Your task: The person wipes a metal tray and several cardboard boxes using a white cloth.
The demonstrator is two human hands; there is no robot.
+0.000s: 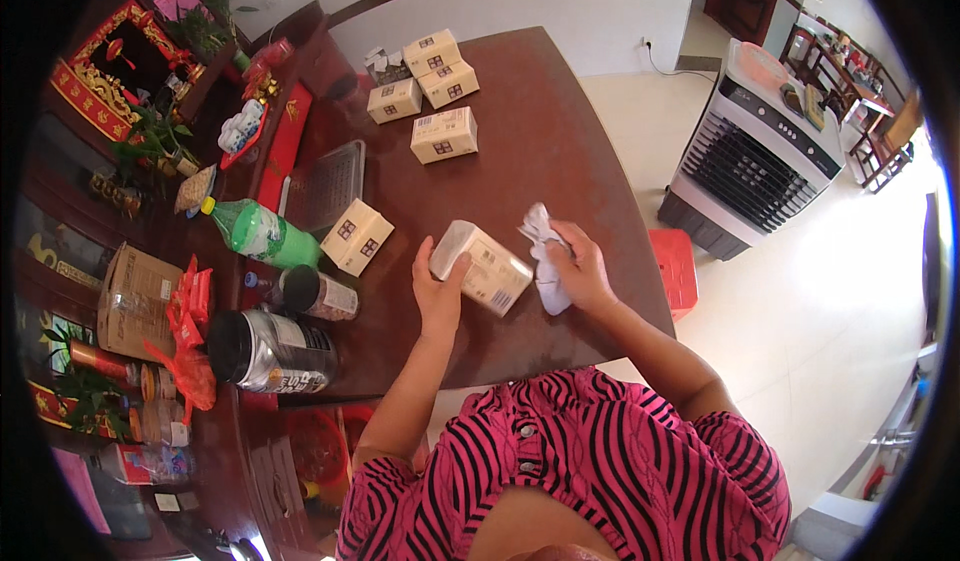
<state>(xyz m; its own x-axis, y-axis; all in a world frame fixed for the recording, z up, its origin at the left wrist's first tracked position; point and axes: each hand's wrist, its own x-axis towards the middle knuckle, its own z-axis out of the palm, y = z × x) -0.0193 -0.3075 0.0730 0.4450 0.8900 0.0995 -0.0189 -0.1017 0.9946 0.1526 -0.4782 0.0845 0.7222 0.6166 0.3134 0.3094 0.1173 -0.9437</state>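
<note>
My left hand (pixel 442 283) grips one end of a cream tissue pack (pixel 495 272), tilted over the dark red wooden table (pixel 540 163). A crumpled white cloth or tissue (pixel 551 276) is bunched in my right hand (pixel 583 264), close to the pack's right end. Left of my left hand, another cream tissue pack (pixel 356 237) stands on the table. Farther back is a single pack (pixel 444 134), with several more packs (pixel 448 84) grouped behind it, two of them stacked.
Along the left stand a green soda bottle (pixel 262 234), a black-lidded jar (pixel 321 293), a large silver tub (pixel 274 351) and a grey tray (pixel 326 186). A cardboard box (pixel 139 298) lies beyond them. Right of the table are a red stool (pixel 673 272) and an air cooler (pixel 750 148).
</note>
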